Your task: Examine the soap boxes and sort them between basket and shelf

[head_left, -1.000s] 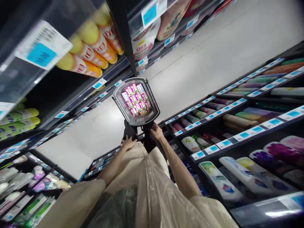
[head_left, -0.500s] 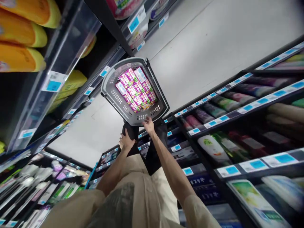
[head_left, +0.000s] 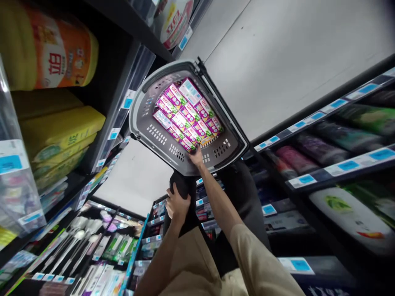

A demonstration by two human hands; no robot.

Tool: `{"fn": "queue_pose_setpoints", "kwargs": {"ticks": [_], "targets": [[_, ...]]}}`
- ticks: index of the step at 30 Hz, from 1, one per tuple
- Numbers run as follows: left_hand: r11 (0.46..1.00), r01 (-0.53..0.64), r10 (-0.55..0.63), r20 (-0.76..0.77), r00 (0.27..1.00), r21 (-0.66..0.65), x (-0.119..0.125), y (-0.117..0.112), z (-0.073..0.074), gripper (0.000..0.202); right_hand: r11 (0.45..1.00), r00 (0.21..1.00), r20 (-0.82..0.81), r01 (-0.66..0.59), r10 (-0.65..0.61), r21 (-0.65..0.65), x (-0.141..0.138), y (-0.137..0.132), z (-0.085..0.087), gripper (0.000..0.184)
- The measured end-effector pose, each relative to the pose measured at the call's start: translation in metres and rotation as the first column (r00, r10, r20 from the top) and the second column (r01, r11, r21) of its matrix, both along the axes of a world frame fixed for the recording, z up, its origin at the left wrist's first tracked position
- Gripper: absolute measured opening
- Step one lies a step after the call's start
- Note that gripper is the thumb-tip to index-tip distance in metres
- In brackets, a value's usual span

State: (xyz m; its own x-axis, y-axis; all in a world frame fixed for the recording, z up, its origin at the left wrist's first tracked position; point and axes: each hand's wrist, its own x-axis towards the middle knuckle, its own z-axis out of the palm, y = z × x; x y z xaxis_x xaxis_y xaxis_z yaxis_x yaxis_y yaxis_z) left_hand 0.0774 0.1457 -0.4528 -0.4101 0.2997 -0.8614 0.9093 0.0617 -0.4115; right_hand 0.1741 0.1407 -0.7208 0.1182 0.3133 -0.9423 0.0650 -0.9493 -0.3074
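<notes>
A grey plastic shopping basket stands on the floor in front of me, its sides pierced with slots. Inside it, purple-and-white printed boxes lie in close rows. My right hand reaches over the near rim, fingertips at the nearest boxes with the fingers a little apart; no box is lifted. My left hand rests on my black-clad knee, thumb and fingers spread, holding no item.
Store shelves rise on both sides. Yellow packs and a large orange-labelled jug are at left. Bottles line the right shelves. Kitchen utensils hang at lower left. Pale floor runs beyond the basket.
The basket appears larger and nearer. My right hand has gone from the basket's near rim to the boxes inside. My left hand stays on the knee.
</notes>
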Motion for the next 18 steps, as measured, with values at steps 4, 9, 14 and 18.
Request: {"fn": "queue_pose_setpoints", "kwargs": {"ticks": [4, 9, 14, 18], "targets": [[1.0, -0.027, 0.027, -0.025, 0.999, -0.004, -0.004, 0.001, 0.0, 0.088, 0.989, 0.997, 0.05, 0.064, -0.058, -0.133, -0.008, 0.01, -0.02, 0.096], [1.0, -0.017, 0.016, -0.024, 1.0, -0.002, -0.009, 0.005, 0.0, 0.085, 0.971, 0.992, 0.112, 0.089, -0.065, -0.222, -0.004, 0.019, -0.021, 0.089], [0.996, 0.061, -0.059, -0.032, 0.998, 0.072, -0.007, 0.004, 0.001, 0.08, 0.951, 0.988, 0.145, 0.086, -0.044, -0.296, -0.002, 0.019, -0.013, 0.078], [0.992, 0.079, -0.076, -0.034, 0.997, 0.096, -0.009, 0.001, 0.002, 0.077, 0.942, 0.985, 0.171, 0.088, -0.033, -0.323, -0.006, 0.026, -0.013, 0.081]]}}
